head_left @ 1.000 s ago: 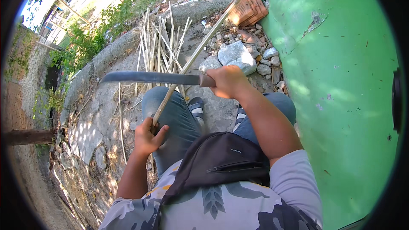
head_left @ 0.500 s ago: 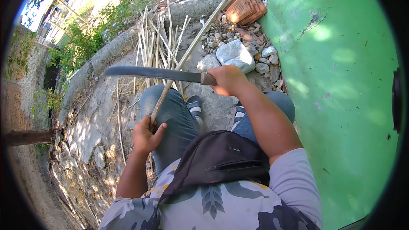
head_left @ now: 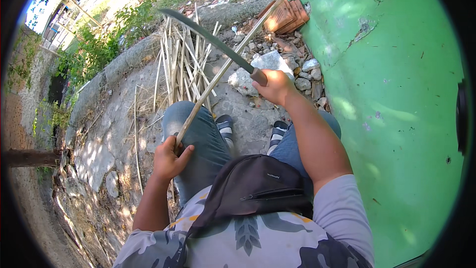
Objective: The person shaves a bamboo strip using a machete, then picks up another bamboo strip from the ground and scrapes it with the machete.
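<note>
My left hand is closed around the near end of a long, pale bamboo strip, beside my left knee. The strip slants up and away to the right, its far end near the terracotta tiles. In my right hand is the brown handle of a machete, gripped firmly. Its long dark blade points up and to the left, crossing over the strip around the middle. Whether blade and strip touch I cannot tell. Beyond my left knee lies a loose pile of split bamboo strips on the ground.
A green wall rises close on my right. Stacked terracotta tiles, a large pale rock and rubble lie at its foot. A low concrete edge curves along the left. My sandalled feet rest on rough ground.
The machete has swung so its tip points higher and farther away, and my right hand has shifted slightly right. My left hand keeps its hold on the bamboo strip, which has barely moved.
</note>
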{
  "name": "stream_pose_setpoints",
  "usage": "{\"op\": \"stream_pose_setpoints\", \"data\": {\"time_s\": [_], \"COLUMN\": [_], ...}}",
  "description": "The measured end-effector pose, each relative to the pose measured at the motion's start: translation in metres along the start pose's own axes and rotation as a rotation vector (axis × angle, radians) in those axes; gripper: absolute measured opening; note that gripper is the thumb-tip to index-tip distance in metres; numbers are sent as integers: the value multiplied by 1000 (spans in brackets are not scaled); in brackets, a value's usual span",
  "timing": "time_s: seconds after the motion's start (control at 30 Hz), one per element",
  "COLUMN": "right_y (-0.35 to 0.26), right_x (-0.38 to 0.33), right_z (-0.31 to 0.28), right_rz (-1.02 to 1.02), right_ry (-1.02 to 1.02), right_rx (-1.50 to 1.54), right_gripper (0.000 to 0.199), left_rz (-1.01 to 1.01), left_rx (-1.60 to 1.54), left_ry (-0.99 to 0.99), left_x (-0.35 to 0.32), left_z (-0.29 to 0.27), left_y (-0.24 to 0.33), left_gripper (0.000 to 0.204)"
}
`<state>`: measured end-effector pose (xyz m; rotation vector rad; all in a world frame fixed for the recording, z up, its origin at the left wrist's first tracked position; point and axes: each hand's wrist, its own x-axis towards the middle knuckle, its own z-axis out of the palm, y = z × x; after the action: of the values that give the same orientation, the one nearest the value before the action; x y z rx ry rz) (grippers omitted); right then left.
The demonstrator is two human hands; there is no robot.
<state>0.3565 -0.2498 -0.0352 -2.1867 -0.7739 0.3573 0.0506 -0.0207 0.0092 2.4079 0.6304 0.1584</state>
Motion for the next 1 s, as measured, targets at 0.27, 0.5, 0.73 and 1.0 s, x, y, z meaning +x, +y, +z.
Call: {"op": "stream_pose_setpoints", "data": {"time_s": [0.27,0.5,0.73,1.0], "right_y": [-29,32,-12,6], "right_x": [-7,21,-1,9], "right_z": [-1,-24,-19,-35], "right_rz": [-301,36,-197,-35], "right_ry": [-94,401,175,311], "right_rx": [-384,21,-258,-125], "right_gripper": [19,35,22,22], "left_rz": [-55,-9,-46,-3], "left_rx": [-9,42,19,112], "left_ry": [-50,-42,-32,92], "left_x": [-1,1,-9,-60], "left_z": [-2,2,-7,-64], "left_y": [-8,-4,-8,-53], "left_gripper": [36,38,36,37]}}
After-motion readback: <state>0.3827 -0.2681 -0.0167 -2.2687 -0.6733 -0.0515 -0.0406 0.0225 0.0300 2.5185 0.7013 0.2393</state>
